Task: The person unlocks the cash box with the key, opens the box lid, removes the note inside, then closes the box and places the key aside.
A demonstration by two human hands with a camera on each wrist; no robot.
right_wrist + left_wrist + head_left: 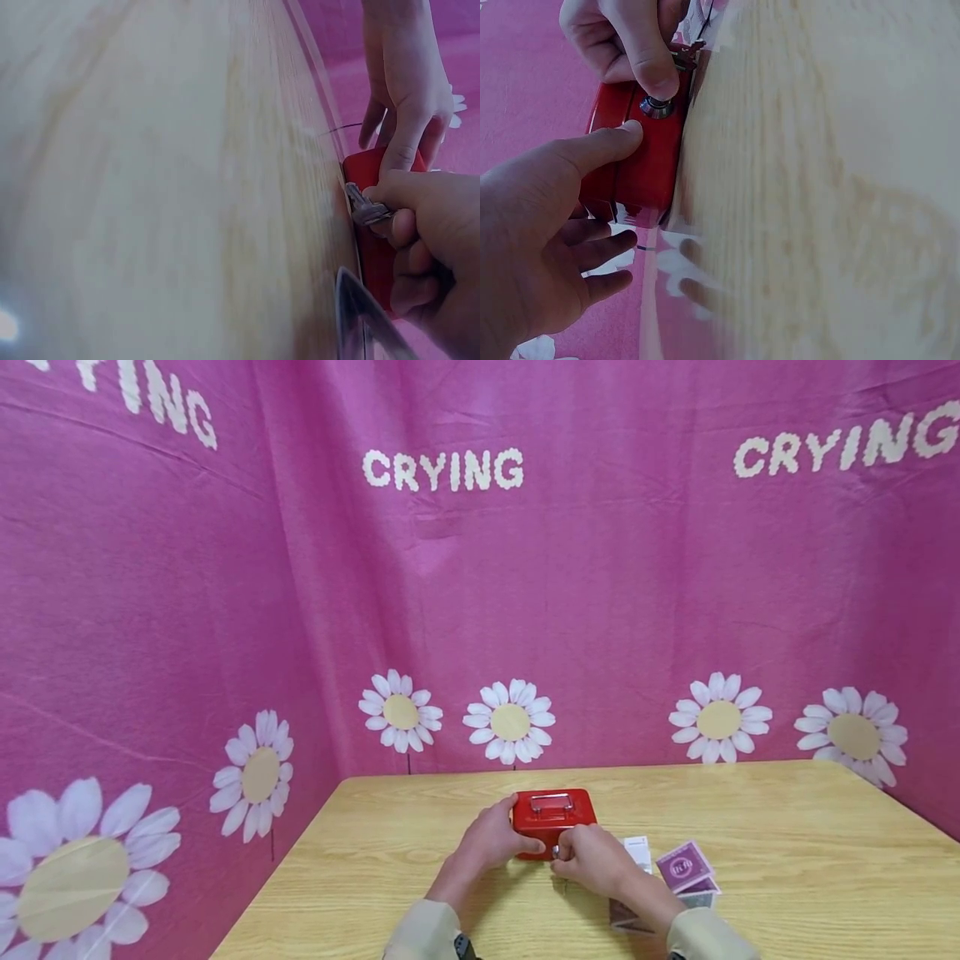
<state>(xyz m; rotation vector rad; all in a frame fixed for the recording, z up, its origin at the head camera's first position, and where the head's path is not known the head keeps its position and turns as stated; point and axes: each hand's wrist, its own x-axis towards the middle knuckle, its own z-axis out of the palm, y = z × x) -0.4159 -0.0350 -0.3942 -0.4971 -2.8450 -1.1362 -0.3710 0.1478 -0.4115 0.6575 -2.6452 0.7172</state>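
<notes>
A small red cash box [579, 807] with a silver carrying handle [551, 802] on its lid stands on the table, lid down. My left hand [489, 838] holds its left side. The left thumb lies on the front face beside the round lock [657, 109], while the other fingers reach around the side. My right hand [597, 858] is at the front of the box and pinches a silver key [367, 211] at the lock. Another key seems to hang with it. How deep the key sits is hidden by the fingers.
Purple play banknotes [684, 867] lie loosely stacked on the wooden table [360, 860], right of the box and partly under the right forearm. A white paper [637, 850] lies beside them. Behind the table hangs a pink curtain [600, 610] printed with daisies.
</notes>
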